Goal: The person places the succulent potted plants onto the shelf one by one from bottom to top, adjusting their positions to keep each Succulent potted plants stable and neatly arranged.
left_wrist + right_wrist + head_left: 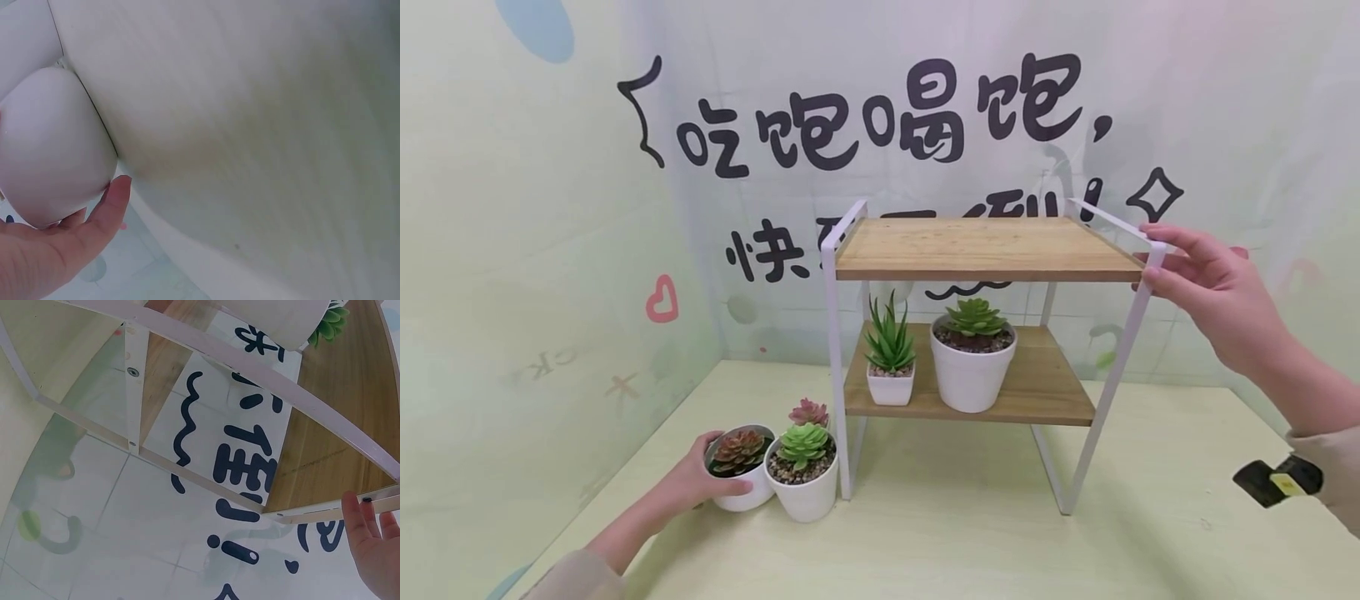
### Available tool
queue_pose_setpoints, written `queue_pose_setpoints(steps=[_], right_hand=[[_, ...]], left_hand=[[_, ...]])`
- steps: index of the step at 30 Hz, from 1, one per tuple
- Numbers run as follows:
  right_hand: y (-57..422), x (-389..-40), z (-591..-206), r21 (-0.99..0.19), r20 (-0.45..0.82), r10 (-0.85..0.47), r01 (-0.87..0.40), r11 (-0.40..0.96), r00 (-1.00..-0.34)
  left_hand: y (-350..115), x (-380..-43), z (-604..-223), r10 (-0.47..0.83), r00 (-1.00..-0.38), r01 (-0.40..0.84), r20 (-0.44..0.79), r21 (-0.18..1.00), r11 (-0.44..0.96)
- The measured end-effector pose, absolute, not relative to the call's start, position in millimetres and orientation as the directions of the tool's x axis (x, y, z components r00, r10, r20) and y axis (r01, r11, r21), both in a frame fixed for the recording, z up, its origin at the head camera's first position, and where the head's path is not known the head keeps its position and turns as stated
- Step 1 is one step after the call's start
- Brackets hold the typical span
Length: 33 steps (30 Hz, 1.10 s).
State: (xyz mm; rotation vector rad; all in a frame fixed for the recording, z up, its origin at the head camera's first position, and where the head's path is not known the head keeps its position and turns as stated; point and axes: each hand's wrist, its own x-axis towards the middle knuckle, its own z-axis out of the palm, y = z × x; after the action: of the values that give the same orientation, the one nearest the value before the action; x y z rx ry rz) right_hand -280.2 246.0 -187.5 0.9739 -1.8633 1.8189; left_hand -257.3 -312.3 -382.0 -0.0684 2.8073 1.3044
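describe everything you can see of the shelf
The shelf stands upright on the table: two brown boards, wood by their look, in a white, metal-looking frame with side rails rising above the upper board and legs joined by bars at the bottom. The right hand grips its front right top corner. On the lower board stand a spiky plant in a small square pot and a green succulent in a larger round pot.

Over at the lower left, a plain beige left sleeve (578,577) stops short of the bare left hand (694,473). A matching right sleeve (1337,475) shows at the right edge, a small black device (1257,485) with a yellow patch (1287,483) beside its cuff; the right hand (1221,292) is bare too.
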Motion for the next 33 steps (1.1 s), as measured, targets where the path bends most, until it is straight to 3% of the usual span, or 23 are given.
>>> queue_pose_setpoints(steps=[18,27,33], right_hand=[[244,-278,-187,-0.724,0.680,-0.219,-0.689,-0.047,-0.700],[245,-279,-187,-0.726,0.676,-0.208,-0.687,-0.020,-0.707],[245,-279,-187,-0.729,0.674,-0.205,-0.684,-0.025,-0.710]], left_hand=[[-332,-240,-358,-0.061,-0.996,-0.086,-0.061,0.744,0.663],[-333,-217,-315,0.020,-0.999,-0.004,-0.026,0.722,0.691],[-321,-206,-284,0.103,-0.992,0.126,0.075,0.698,0.705]])
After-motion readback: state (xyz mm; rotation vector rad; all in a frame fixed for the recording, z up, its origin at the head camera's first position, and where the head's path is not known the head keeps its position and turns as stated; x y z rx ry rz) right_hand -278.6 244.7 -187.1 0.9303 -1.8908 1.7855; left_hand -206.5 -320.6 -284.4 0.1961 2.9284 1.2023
